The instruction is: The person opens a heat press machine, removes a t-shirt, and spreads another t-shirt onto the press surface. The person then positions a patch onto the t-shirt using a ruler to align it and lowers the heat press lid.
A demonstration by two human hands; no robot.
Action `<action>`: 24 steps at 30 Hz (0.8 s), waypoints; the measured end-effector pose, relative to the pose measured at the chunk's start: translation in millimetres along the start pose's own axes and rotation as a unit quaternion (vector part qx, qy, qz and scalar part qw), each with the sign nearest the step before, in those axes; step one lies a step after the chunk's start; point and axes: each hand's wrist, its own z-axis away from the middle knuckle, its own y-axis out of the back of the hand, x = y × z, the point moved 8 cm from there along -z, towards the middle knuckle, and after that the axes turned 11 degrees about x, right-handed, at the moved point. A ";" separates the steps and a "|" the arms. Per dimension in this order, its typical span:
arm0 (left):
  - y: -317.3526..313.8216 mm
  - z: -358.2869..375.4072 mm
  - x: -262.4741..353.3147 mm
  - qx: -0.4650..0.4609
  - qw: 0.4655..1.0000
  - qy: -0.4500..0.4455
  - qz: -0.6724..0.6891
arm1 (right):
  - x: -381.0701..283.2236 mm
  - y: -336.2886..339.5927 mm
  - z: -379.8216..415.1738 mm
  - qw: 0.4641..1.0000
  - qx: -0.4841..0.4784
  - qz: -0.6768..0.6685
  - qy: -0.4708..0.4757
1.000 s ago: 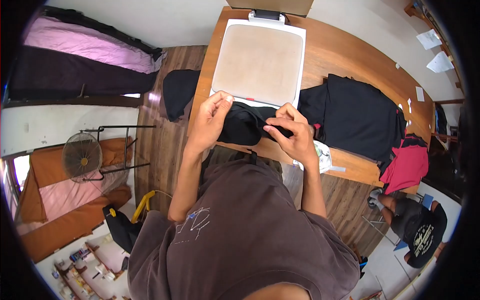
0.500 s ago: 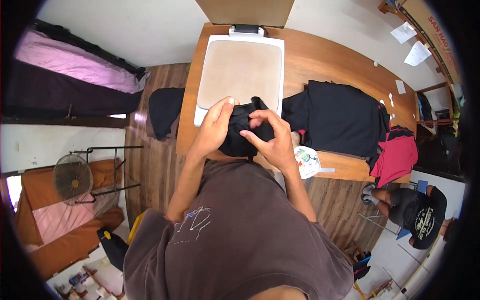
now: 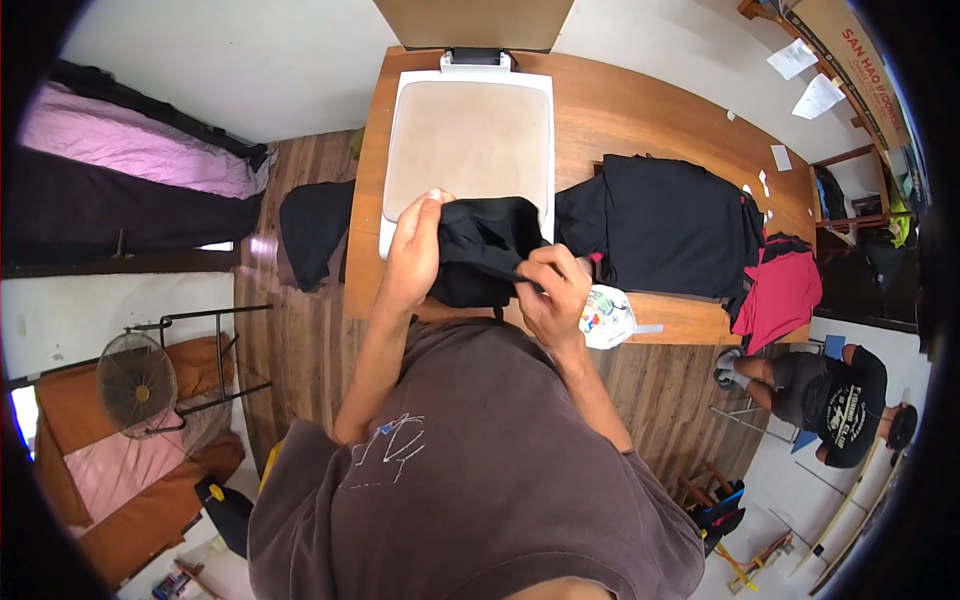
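The left hand (image 3: 413, 258) sits at 10 o'clock from the view's centre, its thumb (image 3: 432, 200) extended toward 12 in a pinch, its other fingers partly hidden. The right hand (image 3: 556, 298) sits at 3 o'clock, slightly lower, fingers curled into a grip pointing toward 10. The left forearm (image 3: 374, 362) angles toward 1 o'clock, the right forearm (image 3: 594, 396) toward 11. Both elbows are bent, hands apart.
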 end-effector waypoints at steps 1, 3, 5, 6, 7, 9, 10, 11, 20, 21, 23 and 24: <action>2.7 -0.8 1.3 0.010 1.000 0.003 0.024 | -4.0 2.7 5.0 1.000 0.019 0.008 0.013; 4.6 1.2 8.0 0.029 0.997 0.013 0.070 | -9.2 6.9 17.1 0.997 0.059 0.026 0.036; 2.6 4.3 7.1 0.029 0.993 0.038 0.105 | -7.1 6.6 30.9 0.995 0.085 0.029 0.049; 1.9 4.7 3.0 0.020 0.991 0.045 0.123 | -4.7 6.5 38.9 0.993 0.098 0.031 0.056; 1.2 5.3 -1.3 0.011 0.989 0.051 0.141 | -1.7 6.9 47.3 0.991 0.112 0.033 0.063; 0.8 6.4 -10.1 -0.007 0.987 0.053 0.153 | 5.8 4.1 57.1 0.991 0.113 0.046 0.056; 0.5 6.8 -12.7 -0.016 0.986 0.053 0.158 | 5.9 2.3 58.0 0.990 0.115 0.053 0.055; 0.5 7.3 -13.1 -0.024 0.987 0.047 0.153 | 5.4 1.1 58.4 0.990 0.116 0.060 0.055; 0.3 16.5 3.4 -0.082 0.993 -0.007 0.087 | -12.3 4.4 48.2 0.983 0.160 0.070 0.050; 0.7 19.0 2.8 -0.065 0.995 -0.011 0.073 | 3.6 7.3 42.5 0.971 0.222 -0.025 -0.084; 3.8 23.7 -2.6 -0.007 0.997 -0.013 0.078 | 33.9 -5.6 49.0 0.859 0.319 -0.212 -0.340; 5.6 26.0 -12.2 0.035 0.995 -0.012 0.098 | 71.1 -7.8 68.5 0.863 0.202 -0.204 -0.415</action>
